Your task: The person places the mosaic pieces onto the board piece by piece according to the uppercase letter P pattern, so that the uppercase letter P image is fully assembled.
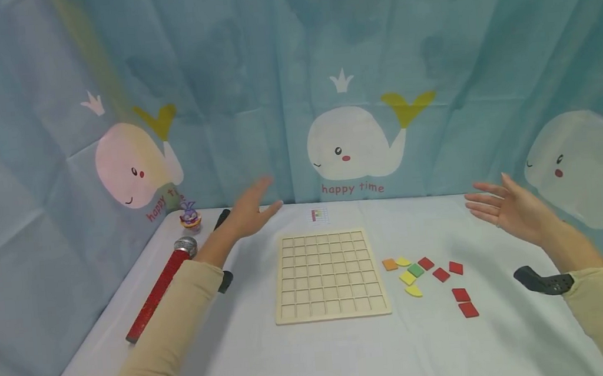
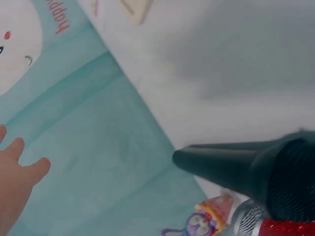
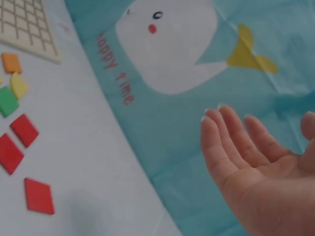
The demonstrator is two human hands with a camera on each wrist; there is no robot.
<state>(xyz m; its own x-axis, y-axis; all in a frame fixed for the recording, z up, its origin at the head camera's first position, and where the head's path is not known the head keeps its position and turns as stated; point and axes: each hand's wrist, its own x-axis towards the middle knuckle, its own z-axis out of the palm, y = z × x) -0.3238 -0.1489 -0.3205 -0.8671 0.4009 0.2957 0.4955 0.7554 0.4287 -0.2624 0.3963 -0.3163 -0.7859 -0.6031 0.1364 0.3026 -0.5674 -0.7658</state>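
My left hand [image 1: 250,211] is raised over the table, left of the wooden grid board [image 1: 331,277], holding nothing, its fingers extended. Out to the right my right hand [image 1: 516,209] hovers with relaxed, slightly bent fingers and a bare palm, as the right wrist view shows. Between the board and that hand lie several red tiles [image 1: 441,274], a green tile [image 1: 416,270], an orange tile [image 1: 389,264], a yellow square tile [image 1: 407,278] and yellow quarter-round tiles [image 1: 413,291]. The board's square cells hold no tiles.
A small card [image 1: 316,215] with a coloured pattern lies behind the board. On the left are a red glittery microphone [image 1: 161,290] and a purple rabbit figurine [image 1: 190,217]. A whale-print curtain [image 1: 241,98] hangs along the table's back and left side.
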